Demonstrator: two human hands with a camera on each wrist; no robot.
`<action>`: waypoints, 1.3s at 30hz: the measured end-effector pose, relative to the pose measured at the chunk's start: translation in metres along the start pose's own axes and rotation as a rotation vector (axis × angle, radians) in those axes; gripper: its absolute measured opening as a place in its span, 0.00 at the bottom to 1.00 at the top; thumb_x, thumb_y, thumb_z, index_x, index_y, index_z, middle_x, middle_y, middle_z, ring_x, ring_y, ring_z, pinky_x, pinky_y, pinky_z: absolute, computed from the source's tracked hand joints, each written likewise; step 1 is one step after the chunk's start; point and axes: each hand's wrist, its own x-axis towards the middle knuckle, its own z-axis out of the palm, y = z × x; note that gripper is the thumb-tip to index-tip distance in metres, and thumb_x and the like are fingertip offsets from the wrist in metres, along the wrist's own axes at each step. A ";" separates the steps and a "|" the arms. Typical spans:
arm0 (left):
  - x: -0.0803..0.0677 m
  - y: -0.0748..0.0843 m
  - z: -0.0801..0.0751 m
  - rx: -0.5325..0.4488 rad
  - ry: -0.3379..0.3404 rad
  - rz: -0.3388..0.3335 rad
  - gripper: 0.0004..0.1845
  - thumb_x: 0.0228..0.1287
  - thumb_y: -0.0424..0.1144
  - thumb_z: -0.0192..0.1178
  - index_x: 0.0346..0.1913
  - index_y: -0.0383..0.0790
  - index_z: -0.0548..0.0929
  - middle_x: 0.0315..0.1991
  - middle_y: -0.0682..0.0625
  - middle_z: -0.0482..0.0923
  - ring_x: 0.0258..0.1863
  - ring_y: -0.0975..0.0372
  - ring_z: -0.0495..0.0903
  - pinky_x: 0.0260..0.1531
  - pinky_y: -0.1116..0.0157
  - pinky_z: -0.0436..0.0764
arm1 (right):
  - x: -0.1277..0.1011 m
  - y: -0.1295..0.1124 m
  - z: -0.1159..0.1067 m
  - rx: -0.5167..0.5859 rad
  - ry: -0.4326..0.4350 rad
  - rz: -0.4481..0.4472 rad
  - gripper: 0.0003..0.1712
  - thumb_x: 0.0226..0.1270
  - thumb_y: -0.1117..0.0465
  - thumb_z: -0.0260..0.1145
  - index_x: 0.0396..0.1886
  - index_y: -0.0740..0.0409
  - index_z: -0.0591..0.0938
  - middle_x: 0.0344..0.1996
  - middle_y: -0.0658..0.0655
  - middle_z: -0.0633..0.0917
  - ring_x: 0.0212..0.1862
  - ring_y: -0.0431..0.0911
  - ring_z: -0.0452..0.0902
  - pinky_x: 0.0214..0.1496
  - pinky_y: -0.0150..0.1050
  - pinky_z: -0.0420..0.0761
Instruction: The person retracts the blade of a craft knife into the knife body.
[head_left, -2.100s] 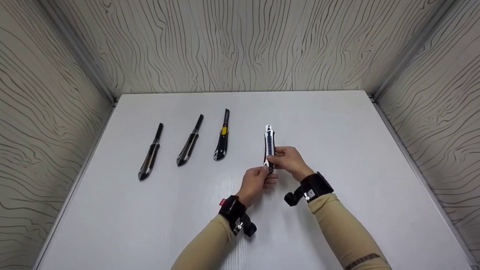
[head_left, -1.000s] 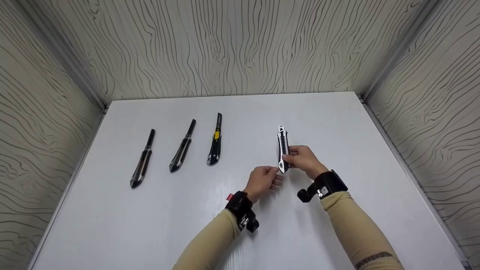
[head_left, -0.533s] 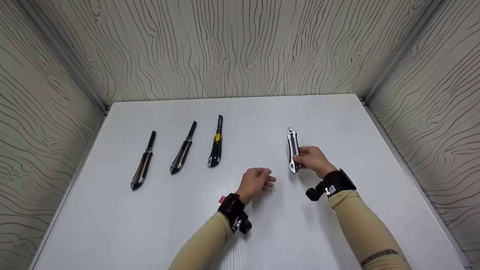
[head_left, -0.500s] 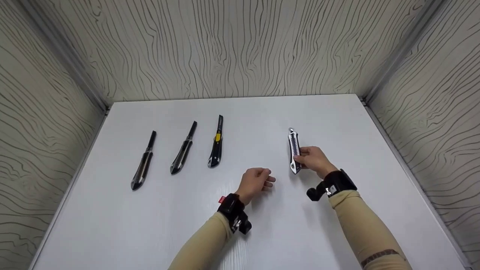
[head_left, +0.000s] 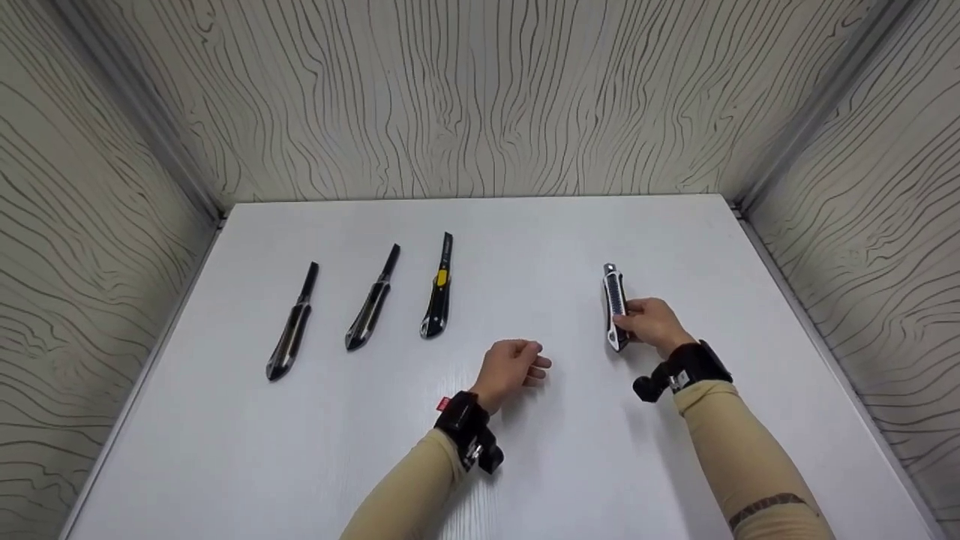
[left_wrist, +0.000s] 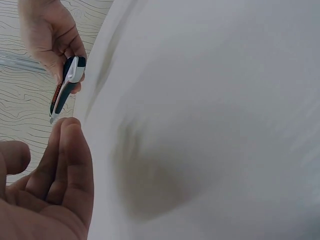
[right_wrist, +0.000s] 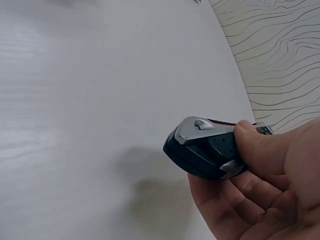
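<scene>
My right hand [head_left: 651,325] grips a silver and black utility knife [head_left: 614,305] by its rear end, low over the white table [head_left: 525,465], right of centre. In the right wrist view the knife [right_wrist: 205,146] shows end-on, pinched between my thumb and curled fingers [right_wrist: 260,190]. My left hand [head_left: 514,365] hovers just above the table to the knife's left, fingers loosely curled and holding nothing. The left wrist view shows my left fingers [left_wrist: 65,170] in the foreground and the knife [left_wrist: 67,86] held by the other hand beyond them.
Three more utility knives lie in a row on the table's left half: a black one [head_left: 293,327], a black and silver one [head_left: 372,301], and a black one with a yellow slider [head_left: 439,291]. Patterned walls [head_left: 480,97] enclose the table on three sides.
My left hand let go of the knife and drew back left. My right hand carried the knife to the right and lower toward the table.
</scene>
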 end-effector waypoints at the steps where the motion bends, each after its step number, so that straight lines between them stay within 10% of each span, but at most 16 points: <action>1: 0.000 0.000 0.000 0.000 -0.002 0.002 0.20 0.74 0.42 0.50 0.55 0.29 0.79 0.37 0.46 0.87 0.33 0.63 0.86 0.38 0.64 0.87 | 0.000 0.002 -0.001 -0.011 0.008 0.010 0.32 0.72 0.62 0.59 0.67 0.78 0.63 0.55 0.70 0.78 0.40 0.40 0.80 0.46 0.33 0.84; 15: -0.002 -0.003 0.004 -0.023 -0.015 0.002 0.19 0.74 0.42 0.51 0.53 0.29 0.80 0.37 0.45 0.88 0.32 0.62 0.86 0.37 0.65 0.87 | -0.005 0.015 -0.009 -0.292 0.104 -0.039 0.29 0.68 0.57 0.62 0.61 0.75 0.73 0.49 0.72 0.81 0.39 0.48 0.79 0.37 0.29 0.73; 39: -0.002 -0.003 -0.006 -0.016 0.003 -0.008 0.18 0.73 0.41 0.50 0.52 0.28 0.80 0.37 0.45 0.88 0.33 0.63 0.86 0.37 0.65 0.87 | -0.004 0.025 -0.007 -0.355 0.234 -0.023 0.28 0.66 0.55 0.63 0.58 0.70 0.78 0.51 0.71 0.83 0.52 0.63 0.77 0.56 0.53 0.75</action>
